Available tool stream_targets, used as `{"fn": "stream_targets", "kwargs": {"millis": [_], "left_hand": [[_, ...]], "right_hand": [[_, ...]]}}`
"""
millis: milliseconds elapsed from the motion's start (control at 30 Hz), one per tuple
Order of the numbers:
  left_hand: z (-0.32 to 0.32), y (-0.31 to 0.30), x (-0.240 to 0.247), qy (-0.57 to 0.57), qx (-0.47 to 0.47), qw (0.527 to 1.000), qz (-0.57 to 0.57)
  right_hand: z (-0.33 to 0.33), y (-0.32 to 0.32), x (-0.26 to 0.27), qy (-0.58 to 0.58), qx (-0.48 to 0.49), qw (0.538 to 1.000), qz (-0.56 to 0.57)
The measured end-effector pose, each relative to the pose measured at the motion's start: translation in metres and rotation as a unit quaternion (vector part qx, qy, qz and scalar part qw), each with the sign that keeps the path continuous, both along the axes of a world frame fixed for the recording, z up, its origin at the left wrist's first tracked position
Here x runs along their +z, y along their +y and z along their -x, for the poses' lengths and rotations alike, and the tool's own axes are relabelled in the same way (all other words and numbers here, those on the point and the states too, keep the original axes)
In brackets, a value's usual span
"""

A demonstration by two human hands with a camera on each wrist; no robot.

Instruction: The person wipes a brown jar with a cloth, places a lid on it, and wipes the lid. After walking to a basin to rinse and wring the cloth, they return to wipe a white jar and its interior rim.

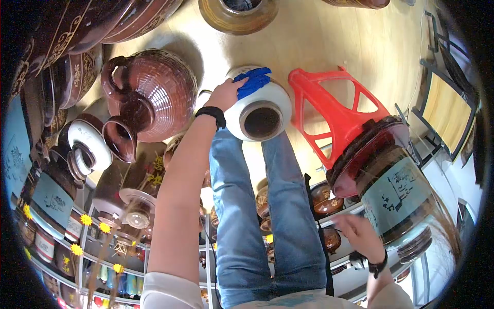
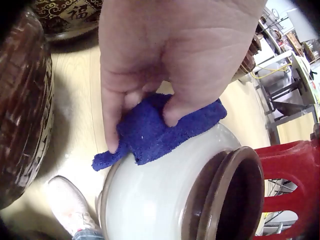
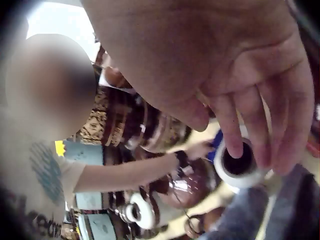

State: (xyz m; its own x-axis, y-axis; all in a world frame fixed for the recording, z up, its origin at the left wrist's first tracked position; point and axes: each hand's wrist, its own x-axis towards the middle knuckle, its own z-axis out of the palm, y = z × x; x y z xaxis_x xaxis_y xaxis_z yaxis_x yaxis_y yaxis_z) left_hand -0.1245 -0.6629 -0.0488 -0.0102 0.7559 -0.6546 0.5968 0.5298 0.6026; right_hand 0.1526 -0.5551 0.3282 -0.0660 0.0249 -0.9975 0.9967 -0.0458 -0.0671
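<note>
My left hand [image 1: 228, 95] holds a blue cloth [image 1: 253, 83] against the side of a white jar [image 1: 281, 102] with a brown rim and a dark open mouth. In the left wrist view the thumb and fingers grip the bunched cloth [image 2: 150, 131], which lies on the jar's glossy white shoulder [image 2: 150, 187]. The jar stands on the floor in front of my legs, its mouth tipped towards me. Off to the right, away from the jar, my right hand [image 1: 360, 234] hangs loose and holds nothing; its fingers [image 3: 257, 125] are relaxed in the right wrist view.
A large brown jug [image 1: 167, 92] with a handle and spout stands left of the jar. To its right is a red plastic stool [image 1: 355, 131]. Another brown pot [image 1: 239, 23] sits beyond the jar. Shelves of pottery [image 1: 139, 262] show around my legs.
</note>
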Motion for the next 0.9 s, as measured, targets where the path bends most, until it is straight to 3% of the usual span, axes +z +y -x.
{"fn": "stream_targets", "kwargs": {"millis": [100,200,300,367,400,467,533,600,633,767,900], "left_hand": [[-0.002,-0.002,-0.005,-0.004,0.005,1.000,0.003],[-0.005,-0.009,-0.009,-0.015,0.043,0.998,-0.043],[-0.007,-0.011,-0.007,-0.057,0.098,0.992,-0.050],[-0.007,-0.012,-0.010,-0.068,0.109,0.989,-0.072],[-0.008,-0.014,-0.011,-0.082,0.117,0.985,-0.092],[-0.006,-0.015,-0.013,-0.091,0.127,0.981,-0.116],[-0.006,-0.019,-0.012,-0.101,0.134,0.976,-0.137],[-0.007,-0.019,-0.012,-0.115,0.181,0.969,-0.125],[-0.007,-0.018,-0.015,-0.098,0.181,0.970,-0.129],[-0.001,-0.012,-0.037,-0.115,0.210,0.969,-0.056],[0.007,-0.007,-0.070,-0.121,0.184,0.976,0.003]], "right_hand": [[0.061,0.011,-0.057,0.183,-0.072,0.978,-0.067],[0.084,0.018,-0.166,0.279,-0.128,0.947,-0.091],[0.101,0.019,-0.284,0.406,-0.106,0.886,-0.199],[0.126,0.028,-0.315,0.432,0.014,0.875,-0.217],[0.135,0.030,-0.330,0.433,0.017,0.876,-0.213],[0.143,0.027,-0.366,0.504,0.188,0.814,-0.220],[0.145,0.030,-0.383,0.486,0.229,0.823,-0.184],[0.149,0.033,-0.391,0.462,0.102,0.880,-0.050],[0.150,0.033,-0.397,0.432,0.143,0.888,-0.060],[0.154,0.034,-0.432,0.424,0.155,0.889,-0.074],[0.164,0.042,-0.458,0.403,0.133,0.905,-0.010]]}}
